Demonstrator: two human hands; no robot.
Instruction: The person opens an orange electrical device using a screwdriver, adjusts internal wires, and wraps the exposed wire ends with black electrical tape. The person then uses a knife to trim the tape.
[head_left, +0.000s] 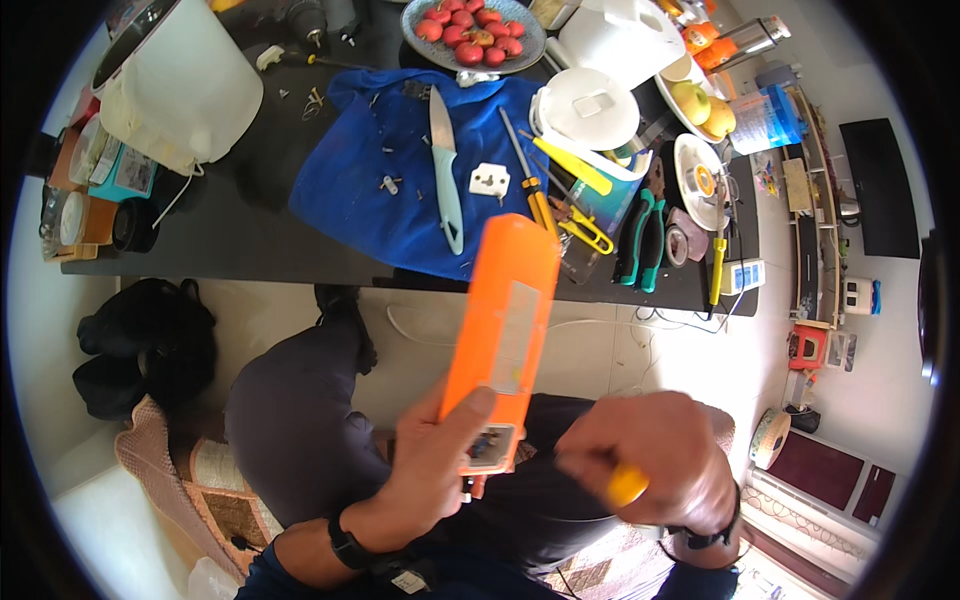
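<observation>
My left hand (442, 450) grips an orange plastic housing (506, 315) by its lower end, where a square opening shows small parts inside. A pale label lies along the housing's face. At the right, my right hand (645, 457), somewhat blurred, is closed around a yellow handle (628, 484); the rest of that tool is hidden. On the table beyond, a blue cloth (360, 202) carries a knife with a light blue handle (448, 195), a white plastic plate with holes (490, 180) and a screwdriver with a yellow and black handle (536, 199).
Green-handled pliers (643, 240), a yellow utility knife (574, 165) and a soldering iron (718, 270) lie along the table's right side. Behind are a plate of red fruit (472, 64) and a white lidded container (592, 109). A large white appliance (187, 90) stands left.
</observation>
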